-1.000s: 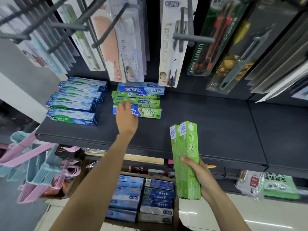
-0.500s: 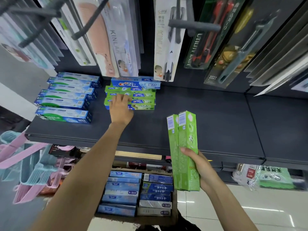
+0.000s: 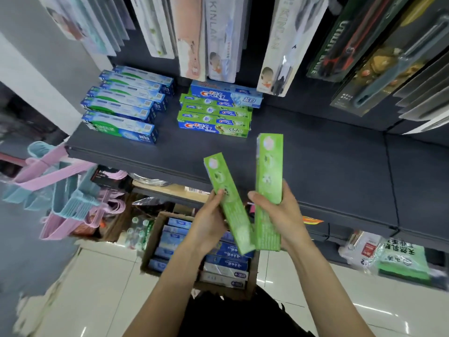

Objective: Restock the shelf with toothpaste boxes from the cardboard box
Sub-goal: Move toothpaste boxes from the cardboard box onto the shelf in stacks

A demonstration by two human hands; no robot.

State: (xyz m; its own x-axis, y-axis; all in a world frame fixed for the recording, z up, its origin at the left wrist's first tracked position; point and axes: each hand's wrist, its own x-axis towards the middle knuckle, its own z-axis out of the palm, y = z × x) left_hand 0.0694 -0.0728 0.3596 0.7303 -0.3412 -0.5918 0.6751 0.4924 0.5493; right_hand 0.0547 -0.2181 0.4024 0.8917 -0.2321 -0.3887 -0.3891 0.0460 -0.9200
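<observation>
From the head view, both hands are working in front of the dark shelf (image 3: 315,171). The left hand (image 3: 209,222) is gripping one green toothpaste box (image 3: 228,203), fingers curled round its lower half, and that box is tilting up and to the left. The right hand (image 3: 279,215) is clamping a second green box (image 3: 268,188), thumb across its face, and this one is standing nearly upright. The two boxes are splaying apart at the top and touching, or all but touching, at their lower ends.

On the shelf behind them, a stack of green and blue Crest boxes (image 3: 216,115) is lying flat, with a separate stack of blue boxes (image 3: 126,105) sitting to its left. Below, on the floor, the cardboard box (image 3: 150,242) is sitting open under the forearms, holding rows of blue toothpaste cartons (image 3: 226,263). Pink and blue hangers (image 3: 68,195) are hanging at the left.
</observation>
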